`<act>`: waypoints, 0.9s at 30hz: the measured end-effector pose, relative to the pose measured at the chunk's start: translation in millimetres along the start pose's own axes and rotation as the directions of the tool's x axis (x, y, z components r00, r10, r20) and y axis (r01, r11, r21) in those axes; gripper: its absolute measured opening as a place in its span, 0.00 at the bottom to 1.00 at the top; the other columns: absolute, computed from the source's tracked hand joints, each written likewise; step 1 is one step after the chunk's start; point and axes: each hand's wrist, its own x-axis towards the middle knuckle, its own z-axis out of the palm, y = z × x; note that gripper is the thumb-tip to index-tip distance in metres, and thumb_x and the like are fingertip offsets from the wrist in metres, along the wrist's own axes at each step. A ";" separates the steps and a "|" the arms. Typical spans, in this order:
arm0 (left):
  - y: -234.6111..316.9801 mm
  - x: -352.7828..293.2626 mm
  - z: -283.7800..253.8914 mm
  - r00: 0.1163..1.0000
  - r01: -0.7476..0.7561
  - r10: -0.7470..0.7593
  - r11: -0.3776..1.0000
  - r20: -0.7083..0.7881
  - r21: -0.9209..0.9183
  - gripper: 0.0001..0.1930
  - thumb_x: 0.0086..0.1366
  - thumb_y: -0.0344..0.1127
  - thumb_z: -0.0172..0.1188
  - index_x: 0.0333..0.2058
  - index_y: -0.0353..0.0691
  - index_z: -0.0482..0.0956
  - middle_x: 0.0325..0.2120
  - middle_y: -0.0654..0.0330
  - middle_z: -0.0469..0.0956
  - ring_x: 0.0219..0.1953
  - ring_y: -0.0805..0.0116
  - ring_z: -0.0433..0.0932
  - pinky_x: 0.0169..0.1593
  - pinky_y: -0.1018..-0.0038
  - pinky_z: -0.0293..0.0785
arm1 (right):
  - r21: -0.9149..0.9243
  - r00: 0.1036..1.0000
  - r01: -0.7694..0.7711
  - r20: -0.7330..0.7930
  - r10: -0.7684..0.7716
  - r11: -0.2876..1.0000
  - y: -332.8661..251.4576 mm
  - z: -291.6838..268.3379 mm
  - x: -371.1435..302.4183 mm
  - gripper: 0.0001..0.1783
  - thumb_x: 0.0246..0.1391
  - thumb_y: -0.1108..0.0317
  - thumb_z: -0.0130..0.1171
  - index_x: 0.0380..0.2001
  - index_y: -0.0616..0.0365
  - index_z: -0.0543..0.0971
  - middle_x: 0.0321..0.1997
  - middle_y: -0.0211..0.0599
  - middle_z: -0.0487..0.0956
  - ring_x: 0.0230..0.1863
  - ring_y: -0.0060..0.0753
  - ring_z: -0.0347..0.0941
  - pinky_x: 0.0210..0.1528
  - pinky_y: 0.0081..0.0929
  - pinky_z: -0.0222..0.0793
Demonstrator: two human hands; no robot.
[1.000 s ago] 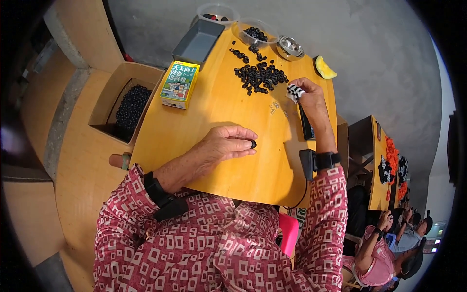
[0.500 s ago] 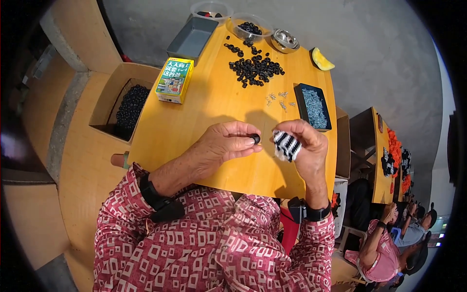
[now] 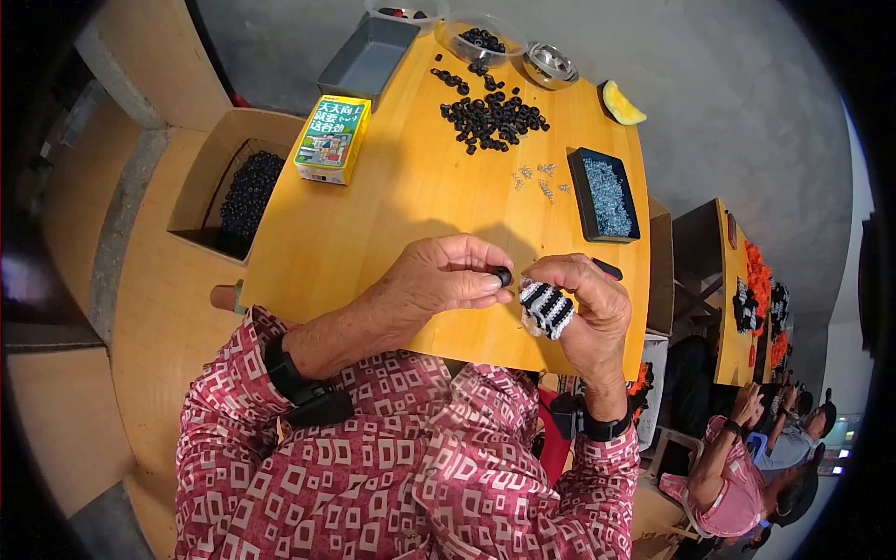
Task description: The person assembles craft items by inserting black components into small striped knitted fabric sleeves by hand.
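A: Where's the blk piece (image 3: 503, 276)?
B: L hand (image 3: 437, 273) pinches it at fingertips, facing R hand (image 3: 597, 313).
A: And R?
B: Grasping striped cloth (image 3: 548, 309), just right of piece, not touching. Piece's axis? Can't tell.

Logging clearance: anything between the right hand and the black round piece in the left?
Nothing visible: just a narrow gap separates the right hand, holding striped knit, from the black round piece pinched in the left hand.
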 end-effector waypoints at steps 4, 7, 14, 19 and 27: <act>-1.2 -1.5 1.9 1.000 -0.014 0.014 1.000 0.015 0.019 0.13 0.61 0.29 0.60 0.45 0.35 0.75 0.39 0.58 0.78 0.42 0.69 0.79 0.49 0.75 0.75 | -0.017 0.999 0.047 0.000 -0.047 0.999 -0.5 0.6 -0.1 0.14 0.41 0.85 0.60 0.35 0.62 0.79 0.35 0.39 0.80 0.38 0.33 0.78 0.41 0.24 0.72; -2.8 -1.8 1.6 0.999 -0.038 0.037 0.999 0.016 0.025 0.14 0.61 0.28 0.60 0.45 0.34 0.75 0.38 0.58 0.78 0.42 0.69 0.79 0.48 0.75 0.75 | -0.101 0.998 0.050 0.030 -0.047 0.994 -11.0 2.3 0.2 0.16 0.39 0.86 0.58 0.35 0.62 0.79 0.35 0.40 0.79 0.37 0.36 0.78 0.41 0.25 0.73; -4.6 -1.8 2.2 0.995 -0.100 0.098 0.988 0.022 0.120 0.15 0.58 0.26 0.62 0.44 0.34 0.75 0.38 0.58 0.79 0.41 0.72 0.78 0.48 0.77 0.74 | -0.123 0.993 0.087 0.085 -0.077 0.989 -11.0 -2.3 2.9 0.18 0.38 0.87 0.55 0.36 0.62 0.79 0.34 0.41 0.78 0.36 0.38 0.78 0.39 0.26 0.73; -4.7 -3.0 3.0 0.987 -0.158 0.157 0.972 0.015 0.173 0.13 0.58 0.24 0.62 0.43 0.33 0.77 0.37 0.59 0.79 0.40 0.73 0.78 0.47 0.78 0.74 | -0.082 0.991 0.071 0.120 -0.061 0.994 -11.8 -7.1 5.7 0.17 0.38 0.87 0.56 0.35 0.61 0.79 0.32 0.39 0.79 0.35 0.37 0.78 0.38 0.26 0.73; -1.7 -5.1 5.9 0.986 -0.160 0.168 0.937 -0.001 0.310 0.12 0.58 0.24 0.62 0.42 0.33 0.77 0.37 0.60 0.80 0.41 0.74 0.78 0.48 0.78 0.74 | -0.103 0.990 0.065 0.133 -0.051 0.993 -14.2 -7.0 2.6 0.19 0.38 0.87 0.55 0.36 0.61 0.79 0.34 0.40 0.78 0.37 0.38 0.78 0.40 0.27 0.73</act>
